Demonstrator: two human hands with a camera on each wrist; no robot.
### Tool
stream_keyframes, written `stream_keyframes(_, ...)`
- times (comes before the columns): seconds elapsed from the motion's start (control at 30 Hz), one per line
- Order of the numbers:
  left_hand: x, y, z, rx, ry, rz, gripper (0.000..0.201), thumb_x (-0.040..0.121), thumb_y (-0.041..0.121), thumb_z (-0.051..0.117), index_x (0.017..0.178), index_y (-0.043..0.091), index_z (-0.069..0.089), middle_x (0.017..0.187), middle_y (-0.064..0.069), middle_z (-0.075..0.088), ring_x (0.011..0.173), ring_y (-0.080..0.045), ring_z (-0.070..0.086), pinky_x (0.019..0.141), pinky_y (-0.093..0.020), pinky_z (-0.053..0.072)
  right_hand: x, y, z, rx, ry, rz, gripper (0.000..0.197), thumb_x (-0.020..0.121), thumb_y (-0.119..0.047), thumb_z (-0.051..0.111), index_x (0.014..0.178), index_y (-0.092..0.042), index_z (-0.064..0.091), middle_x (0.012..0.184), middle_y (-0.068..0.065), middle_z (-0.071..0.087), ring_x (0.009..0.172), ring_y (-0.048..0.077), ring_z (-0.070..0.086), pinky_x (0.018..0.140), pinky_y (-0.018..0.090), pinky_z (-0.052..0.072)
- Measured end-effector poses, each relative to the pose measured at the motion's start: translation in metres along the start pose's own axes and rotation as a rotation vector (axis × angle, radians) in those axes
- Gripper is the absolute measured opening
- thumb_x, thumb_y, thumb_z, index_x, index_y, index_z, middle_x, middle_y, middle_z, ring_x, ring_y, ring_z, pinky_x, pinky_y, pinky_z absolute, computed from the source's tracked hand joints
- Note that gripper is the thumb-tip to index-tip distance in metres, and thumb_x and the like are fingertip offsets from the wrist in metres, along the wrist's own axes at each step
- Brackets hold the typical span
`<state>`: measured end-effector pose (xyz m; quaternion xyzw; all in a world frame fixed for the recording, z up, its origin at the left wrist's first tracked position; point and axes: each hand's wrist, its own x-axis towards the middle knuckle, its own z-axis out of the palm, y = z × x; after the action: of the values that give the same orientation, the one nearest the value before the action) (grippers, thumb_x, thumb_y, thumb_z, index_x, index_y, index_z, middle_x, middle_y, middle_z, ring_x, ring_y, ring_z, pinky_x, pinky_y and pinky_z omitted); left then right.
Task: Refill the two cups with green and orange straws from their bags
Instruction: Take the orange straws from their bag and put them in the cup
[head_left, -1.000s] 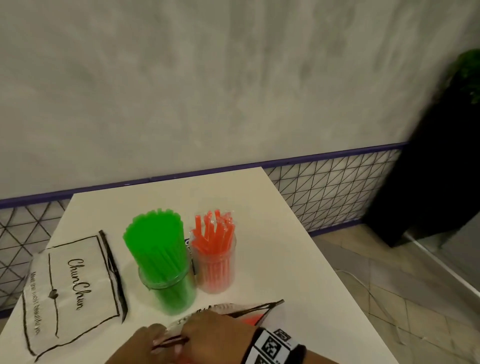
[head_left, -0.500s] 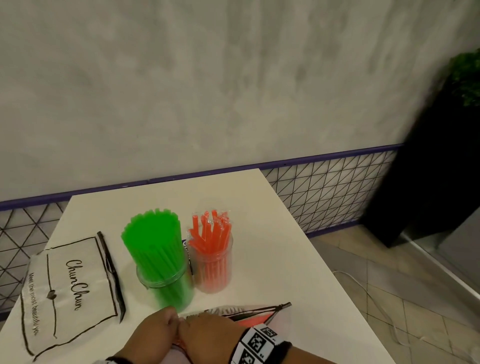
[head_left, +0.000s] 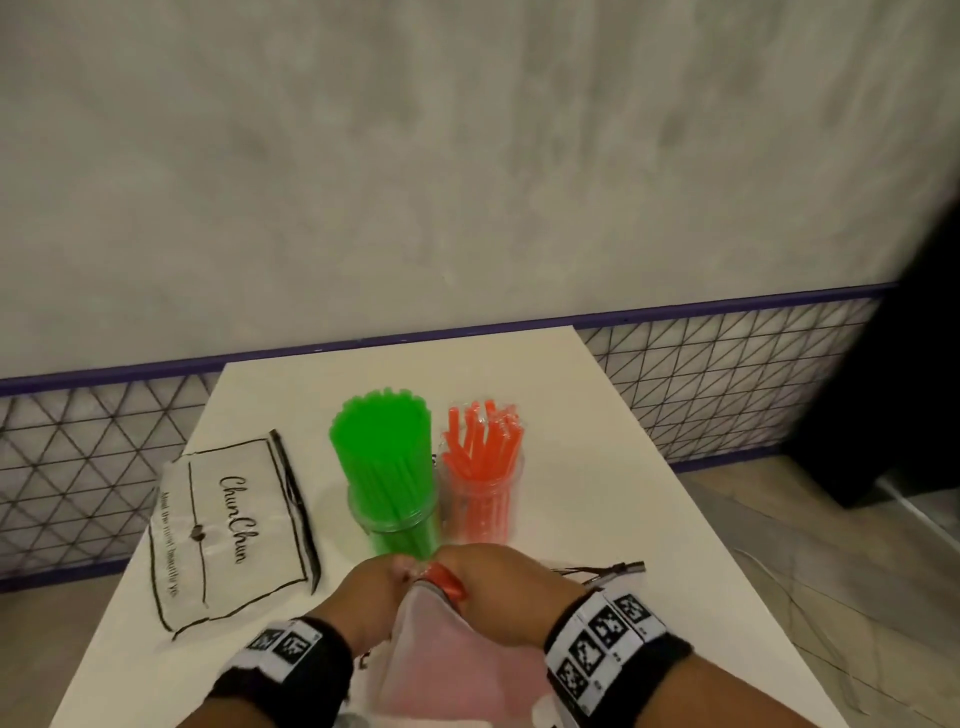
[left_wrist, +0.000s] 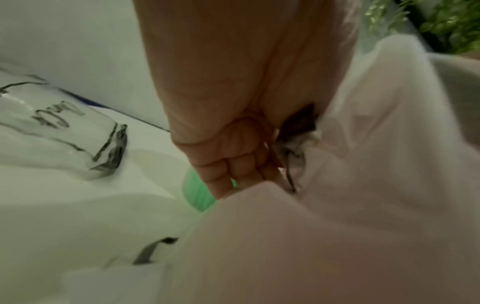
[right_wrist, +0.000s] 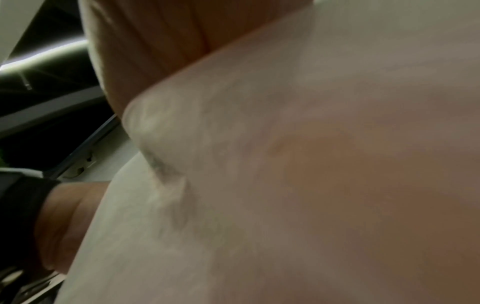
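I hold the bag of orange straws (head_left: 441, 644) up off the table's near edge, where a second ago it lay flat. My left hand (head_left: 371, 597) and right hand (head_left: 498, 587) now meet at its mouth, fingers curled and pinching the rim. Beyond stand the green cup (head_left: 395, 512) and orange cup (head_left: 485, 501); the empty bag (head_left: 228, 525) lies by the table's (head_left: 597, 467) left edge.
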<state>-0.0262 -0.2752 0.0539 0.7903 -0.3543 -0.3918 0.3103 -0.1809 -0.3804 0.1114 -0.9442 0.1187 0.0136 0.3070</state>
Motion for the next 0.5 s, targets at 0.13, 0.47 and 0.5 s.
stream_keyframes(0.13, -0.001, 0.004, -0.001, 0.271, -0.036, 0.126, 0.022, 0.087, 0.032, 0.056, 0.085, 0.013, 0.068, 0.083, -0.005, 0.072, 0.072, -0.011, 0.065, 0.073, -0.034, 0.056, 0.003, 0.007, 0.006, 0.012, 0.012, 0.037, 0.013, 0.096, -0.033, 0.048, 0.086, -0.026, 0.053, 0.095, 0.006, 0.066, 0.083, 0.021, 0.058, 0.069, 0.027, 0.039)
stream_keyframes(0.47, -0.014, 0.026, 0.002, 0.190, -0.229, 0.105, 0.014, 0.084, 0.042, 0.055, 0.071, 0.038, 0.061, 0.078, 0.017, 0.056, 0.073, 0.003, 0.049, 0.075, -0.011, 0.044, 0.007, 0.005, 0.013, -0.057, 0.147, 0.027, 0.014, 0.093, -0.032, 0.051, 0.083, -0.022, 0.050, 0.079, 0.000, 0.059, 0.072, 0.020, 0.054, 0.062, 0.028, 0.036)
stream_keyframes(0.5, -0.013, 0.027, 0.002, 0.235, -0.252, 0.081, 0.019, 0.091, 0.034, 0.056, 0.072, 0.037, 0.057, 0.078, 0.017, 0.054, 0.074, 0.002, 0.047, 0.078, -0.015, 0.045, 0.007, 0.005, 0.013, -0.064, 0.159, 0.031, 0.013, 0.093, -0.030, 0.052, 0.082, -0.025, 0.046, 0.078, -0.002, 0.056, 0.071, 0.019, 0.052, 0.062, 0.028, 0.035)
